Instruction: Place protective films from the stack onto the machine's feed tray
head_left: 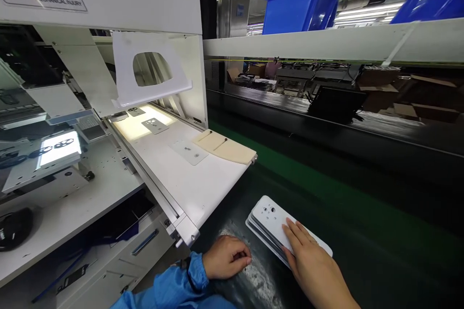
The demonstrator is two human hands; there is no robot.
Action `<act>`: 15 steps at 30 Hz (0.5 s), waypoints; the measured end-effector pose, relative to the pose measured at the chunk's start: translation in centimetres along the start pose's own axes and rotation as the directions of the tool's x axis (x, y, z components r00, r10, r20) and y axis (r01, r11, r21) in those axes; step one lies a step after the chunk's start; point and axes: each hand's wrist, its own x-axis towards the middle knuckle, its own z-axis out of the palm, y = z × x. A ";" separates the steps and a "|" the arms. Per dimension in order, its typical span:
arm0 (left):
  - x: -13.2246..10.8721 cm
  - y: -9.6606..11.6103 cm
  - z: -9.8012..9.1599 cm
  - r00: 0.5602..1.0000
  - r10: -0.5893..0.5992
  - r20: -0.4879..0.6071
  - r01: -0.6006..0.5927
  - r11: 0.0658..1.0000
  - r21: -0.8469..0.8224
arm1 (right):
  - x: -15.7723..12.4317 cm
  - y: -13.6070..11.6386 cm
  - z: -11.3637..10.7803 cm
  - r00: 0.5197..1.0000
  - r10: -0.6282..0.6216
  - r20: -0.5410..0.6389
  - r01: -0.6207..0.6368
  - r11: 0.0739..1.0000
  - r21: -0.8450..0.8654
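Stacked panels (274, 228), the uppermost white with round holes, lie on the dark counter (366, 217) near the end of a white conveyor (177, 181). The right hand (314, 263) rests across them, fingers extended; whether it grips, I cannot tell. The left hand (225, 257) is loosely curled, thumb apart.

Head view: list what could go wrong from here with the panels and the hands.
1. The stack of panels has uneven edges, so it might slide apart if the right hand pushes it sideways.
2. The nearest panel on the white belt lies beside the cream guide; if the belt runs, it could catch there or drop off the end.
3. The left hand is close to the conveyor's corner, and could get knocked.
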 end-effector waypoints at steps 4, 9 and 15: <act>0.0 0.1 0.0 1.000 -0.005 0.004 0.005 1.000 0.009 | -0.3 -0.1 0.2 0.999 0.029 0.042 -0.030 0.999 0.024; 0.1 0.0 0.1 1.000 0.017 0.007 -0.017 1.000 0.024 | -0.5 -0.2 0.3 0.995 0.058 0.076 -0.063 0.996 0.059; 0.1 0.1 -0.2 0.999 0.015 0.029 -0.016 0.999 0.037 | -0.4 0.7 -0.6 0.994 0.023 0.105 -0.037 0.991 0.128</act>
